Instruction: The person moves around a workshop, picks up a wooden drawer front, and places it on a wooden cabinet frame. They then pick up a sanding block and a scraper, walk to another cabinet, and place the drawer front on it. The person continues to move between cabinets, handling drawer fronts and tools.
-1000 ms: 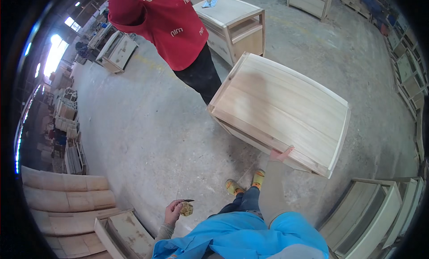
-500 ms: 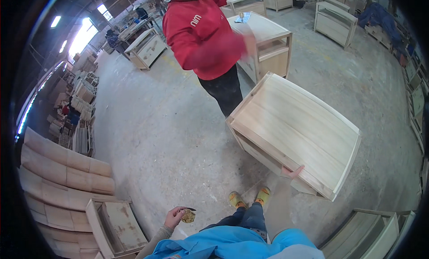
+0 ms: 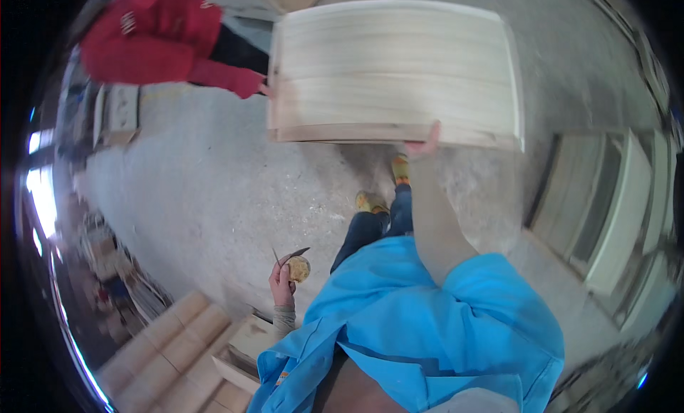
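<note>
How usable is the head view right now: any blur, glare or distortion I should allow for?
Head view: motion blur smears the wooden cabinet and the co-worker's red sleeve; fisheye bows the cabinet's edges; window glare whitens the left rim; the left hand looks sharper than the right hand.

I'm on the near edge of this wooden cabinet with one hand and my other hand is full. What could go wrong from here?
1. Only your right hand grips the near edge of the cabinet; it could slip or tip.
2. Your left hand holds a small round yellowish thing with a thin blade, so it cannot help catch, and the blade might cut you.
3. The co-worker's hand is at the far left edge; uneven movement could pinch fingers or drop the cabinet on your shoes.
</note>
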Tool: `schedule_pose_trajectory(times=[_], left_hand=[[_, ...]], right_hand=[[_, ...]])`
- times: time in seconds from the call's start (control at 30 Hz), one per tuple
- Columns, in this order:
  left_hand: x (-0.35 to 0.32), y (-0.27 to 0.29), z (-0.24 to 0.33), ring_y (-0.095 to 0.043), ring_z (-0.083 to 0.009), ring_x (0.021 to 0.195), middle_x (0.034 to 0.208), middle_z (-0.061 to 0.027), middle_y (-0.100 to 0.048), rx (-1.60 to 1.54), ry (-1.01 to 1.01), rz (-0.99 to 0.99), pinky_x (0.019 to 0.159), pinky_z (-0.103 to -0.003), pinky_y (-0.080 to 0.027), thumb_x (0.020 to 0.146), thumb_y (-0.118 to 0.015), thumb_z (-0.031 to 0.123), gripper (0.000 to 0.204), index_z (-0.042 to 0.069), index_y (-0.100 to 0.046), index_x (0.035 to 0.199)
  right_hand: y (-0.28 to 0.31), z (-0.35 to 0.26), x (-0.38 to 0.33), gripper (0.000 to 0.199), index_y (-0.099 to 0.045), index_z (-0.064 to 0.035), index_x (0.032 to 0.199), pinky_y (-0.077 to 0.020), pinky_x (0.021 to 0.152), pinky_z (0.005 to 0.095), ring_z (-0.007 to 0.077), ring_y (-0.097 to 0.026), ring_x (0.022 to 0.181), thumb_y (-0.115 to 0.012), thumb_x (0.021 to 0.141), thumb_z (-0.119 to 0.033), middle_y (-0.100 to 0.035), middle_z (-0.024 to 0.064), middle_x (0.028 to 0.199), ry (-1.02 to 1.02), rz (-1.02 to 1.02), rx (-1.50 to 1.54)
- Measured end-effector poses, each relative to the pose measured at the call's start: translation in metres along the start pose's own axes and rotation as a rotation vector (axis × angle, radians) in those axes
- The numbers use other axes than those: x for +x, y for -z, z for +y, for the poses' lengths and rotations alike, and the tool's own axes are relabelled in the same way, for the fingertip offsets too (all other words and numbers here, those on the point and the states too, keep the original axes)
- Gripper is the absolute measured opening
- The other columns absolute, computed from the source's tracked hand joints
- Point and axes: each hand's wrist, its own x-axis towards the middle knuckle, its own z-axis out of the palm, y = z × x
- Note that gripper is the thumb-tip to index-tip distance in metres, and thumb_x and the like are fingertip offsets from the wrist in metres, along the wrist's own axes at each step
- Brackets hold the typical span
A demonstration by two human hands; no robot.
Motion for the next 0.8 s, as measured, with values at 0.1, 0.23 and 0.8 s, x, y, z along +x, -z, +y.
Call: schedule_pose_trajectory(times=[0.1, 0.23, 0.8], left_hand=[[0.001, 0.014, -0.003, -0.027, 0.0014, 0.040, 0.071, 0.0032, -0.053, 0.004, -0.015, -0.050, 0.033, -0.014, -0.018, 0.085, -0.046, 0.024, 0.028, 0.004, -0.054, 0.105], [0.003, 0.045, -0.024, -0.027, 0.0011, 0.040, 0.073, 0.0025, -0.053, 0.009, -0.050, -0.097, 0.033, -0.014, -0.019, 0.086, -0.046, 0.025, 0.030, 0.004, -0.053, 0.105], [0.016, 0.131, -0.075, -0.026, 0.0000, 0.039, 0.070, 0.0018, -0.051, 0.052, -0.089, -0.128, 0.033, -0.015, -0.018, 0.086, -0.045, 0.028, 0.034, 0.003, -0.051, 0.108]], right_hand=[[0.005, -0.007, -0.026, 0.058, -0.041, -0.0173, 0.119, -0.0354, 0.088, 0.0468, 0.0268, -0.041, 0.109, -0.059, 0.072, -0.046, -0.043, 0.0059, 0.120, 0.117, 0.132, -0.068], [0.028, 0.002, -0.061, 0.061, -0.041, -0.0171, 0.119, -0.0361, 0.087, 0.0465, 0.0261, -0.043, 0.107, -0.060, 0.070, -0.049, -0.045, 0.0061, 0.118, 0.084, 0.186, -0.061], [0.093, 0.025, -0.160, 0.066, -0.043, -0.0203, 0.116, -0.0388, 0.084, 0.0448, 0.0243, -0.046, 0.104, -0.065, 0.063, -0.053, -0.048, 0.0046, 0.114, 0.248, 0.301, 0.056]])
